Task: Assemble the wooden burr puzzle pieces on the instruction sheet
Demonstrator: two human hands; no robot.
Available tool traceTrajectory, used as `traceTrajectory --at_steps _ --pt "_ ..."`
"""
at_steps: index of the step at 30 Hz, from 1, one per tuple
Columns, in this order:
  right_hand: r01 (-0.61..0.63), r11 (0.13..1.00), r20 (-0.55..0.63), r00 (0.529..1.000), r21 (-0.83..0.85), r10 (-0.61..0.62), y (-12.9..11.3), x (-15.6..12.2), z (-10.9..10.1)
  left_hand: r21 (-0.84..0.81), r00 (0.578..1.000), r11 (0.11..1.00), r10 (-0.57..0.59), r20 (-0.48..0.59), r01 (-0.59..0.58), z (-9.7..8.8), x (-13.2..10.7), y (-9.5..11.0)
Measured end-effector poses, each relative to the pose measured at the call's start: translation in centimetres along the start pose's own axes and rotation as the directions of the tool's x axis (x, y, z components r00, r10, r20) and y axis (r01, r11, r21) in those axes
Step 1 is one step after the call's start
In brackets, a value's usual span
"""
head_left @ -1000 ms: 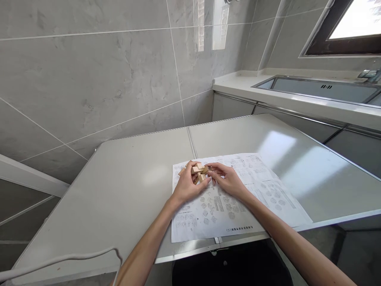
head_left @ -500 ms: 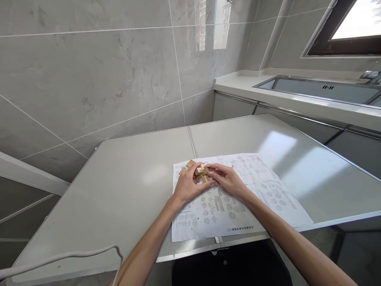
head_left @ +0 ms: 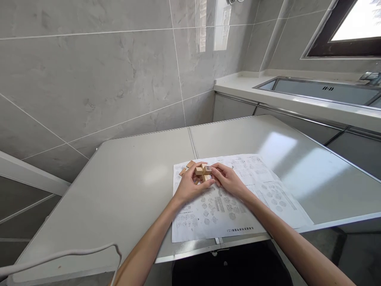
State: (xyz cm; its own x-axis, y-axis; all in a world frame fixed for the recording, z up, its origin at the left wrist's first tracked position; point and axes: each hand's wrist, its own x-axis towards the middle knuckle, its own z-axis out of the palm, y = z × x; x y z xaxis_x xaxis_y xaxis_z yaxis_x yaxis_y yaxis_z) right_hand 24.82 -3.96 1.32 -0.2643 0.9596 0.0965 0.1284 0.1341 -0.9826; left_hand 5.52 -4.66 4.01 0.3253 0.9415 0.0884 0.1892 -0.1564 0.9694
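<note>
Cupped around a cluster of interlocking wooden puzzle blocks (head_left: 199, 171), my left hand (head_left: 187, 186) grips it with fingers behind and thumb in front. My right hand (head_left: 228, 178) pinches the right end of a wooden puzzle piece (head_left: 207, 169), which bears a dark letter-like mark and touches the cluster. Beyond my left fingers lie loose wooden pieces, one piece (head_left: 190, 163) at the back and another piece (head_left: 182, 172) to its left. Fingers hide part of the cluster and whatever lies beneath it. Under both hands spreads a printed instruction sheet (head_left: 220, 216) with small diagrams.
The sheet rests on a pale folding table (head_left: 133, 190) with a seam down its middle. A white cable (head_left: 74, 252) runs across the near left corner. Grey tiled wall (head_left: 119, 79) stands behind, and a counter with a sink (head_left: 312, 89) is at the back right.
The piece at my right fingertips now sits higher on the cluster, its marked face showing. My right fingers have drawn slightly back to the right. My left hand keeps its hold.
</note>
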Motion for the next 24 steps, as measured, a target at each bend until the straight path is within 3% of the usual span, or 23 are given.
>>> traceTrajectory --at_steps 7,15,18,21,24 --pt "-0.008 1.000 0.041 0.999 -0.015 0.008 0.7 0.3 0.0 0.105 0.998 0.993 0.060 -0.018 -0.058 0.4 -0.1 -1.2" --pt "-0.052 0.997 0.045 0.998 0.059 0.050 0.7 0.4 0.0 0.286 0.980 0.937 0.193 0.049 -0.199 0.1 -0.3 -1.4" --pt "-0.051 0.997 0.028 0.998 0.063 0.050 0.8 0.3 0.0 0.306 0.981 0.932 0.190 0.044 -0.194 0.1 -0.3 -1.5" --pt "-0.085 0.977 0.003 0.996 0.195 0.086 0.9 0.6 -0.2 0.340 0.984 0.928 0.174 -0.032 -0.153 0.2 -0.3 -1.7" --pt "-0.109 0.870 -0.097 0.980 0.481 0.176 1.4 1.2 -0.7 0.408 0.975 0.906 0.182 -0.131 -0.114 0.1 -0.2 -2.1"
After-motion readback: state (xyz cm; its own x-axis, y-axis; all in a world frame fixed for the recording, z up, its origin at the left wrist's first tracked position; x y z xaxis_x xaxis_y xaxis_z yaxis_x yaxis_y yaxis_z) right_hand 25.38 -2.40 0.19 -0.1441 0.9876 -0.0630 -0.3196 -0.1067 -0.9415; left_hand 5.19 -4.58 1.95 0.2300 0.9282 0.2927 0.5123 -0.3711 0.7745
